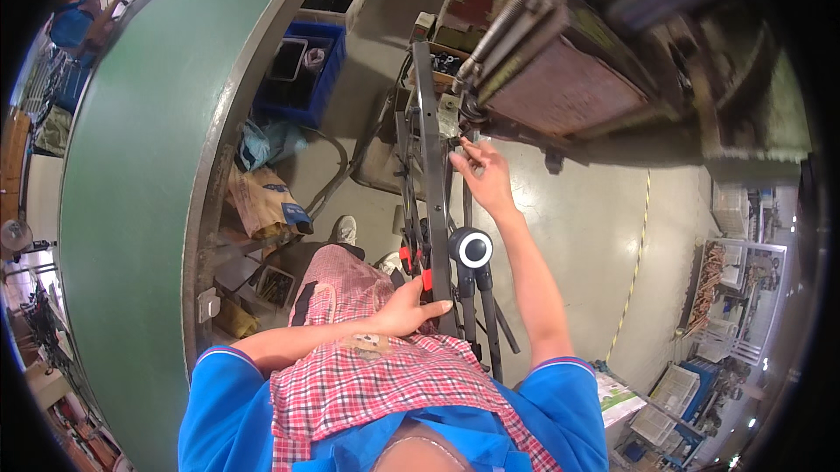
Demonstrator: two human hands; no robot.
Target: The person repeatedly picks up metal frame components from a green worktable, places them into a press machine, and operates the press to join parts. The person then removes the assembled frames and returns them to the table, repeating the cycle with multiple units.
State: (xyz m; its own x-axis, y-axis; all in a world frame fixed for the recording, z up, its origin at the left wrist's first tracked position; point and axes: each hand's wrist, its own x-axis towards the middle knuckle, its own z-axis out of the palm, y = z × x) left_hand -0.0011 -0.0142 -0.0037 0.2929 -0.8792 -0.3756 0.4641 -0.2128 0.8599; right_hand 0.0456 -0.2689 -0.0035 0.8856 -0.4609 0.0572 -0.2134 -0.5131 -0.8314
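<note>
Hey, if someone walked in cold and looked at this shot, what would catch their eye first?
Probably the long black metal frame running up the middle, with the left hand gripping it low down and the right hand reaching up to where it meets the big worn machine at upper right. After that, the broad green curved surface filling the left side and the blue crate on the floor beside it.

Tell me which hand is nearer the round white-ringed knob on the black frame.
Left. The left hand grips the black frame just below-left of the knob; the right hand is farther up, by the machine.
</note>
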